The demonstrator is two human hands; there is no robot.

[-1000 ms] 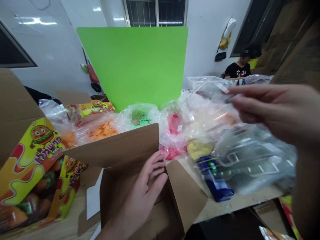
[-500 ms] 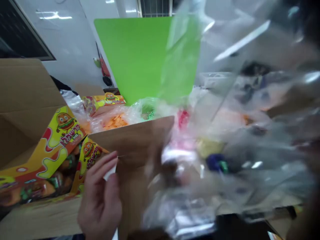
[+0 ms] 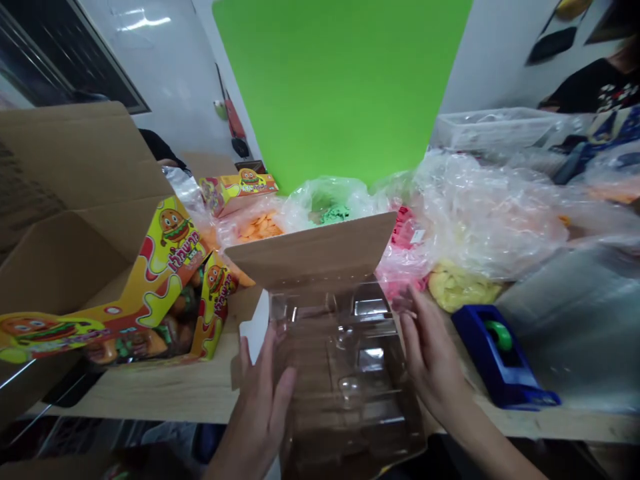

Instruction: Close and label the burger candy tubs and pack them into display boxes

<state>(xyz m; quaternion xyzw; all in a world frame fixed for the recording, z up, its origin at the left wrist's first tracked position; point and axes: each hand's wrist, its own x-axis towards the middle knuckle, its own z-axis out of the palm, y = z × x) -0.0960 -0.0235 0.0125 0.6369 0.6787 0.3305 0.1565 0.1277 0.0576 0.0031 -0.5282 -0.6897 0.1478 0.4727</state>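
Observation:
A clear plastic tray (image 3: pixel 345 360) with moulded compartments sits in the open brown cardboard box (image 3: pixel 310 257) at the table's near edge. My left hand (image 3: pixel 263 400) presses flat against the tray's left side, fingers stretched out. My right hand (image 3: pixel 433 360) rests along the tray's right side, fingers extended. Neither hand wraps around the tray; both touch its edges.
A yellow-orange burger-print display box (image 3: pixel 170 267) of sweets stands left inside a large carton (image 3: pixel 75 187). Clear bags of orange (image 3: pixel 257 227), green, pink (image 3: pixel 400 260) and yellow (image 3: pixel 460 287) pieces lie behind. A blue tape dispenser (image 3: pixel 500 353) sits right. A green board (image 3: pixel 340 87) stands at the back. A person sits far right.
The clear plastic bag my right hand held up has gone from in front of the view. The clear tray now sits in the small box, with both hands at its sides.

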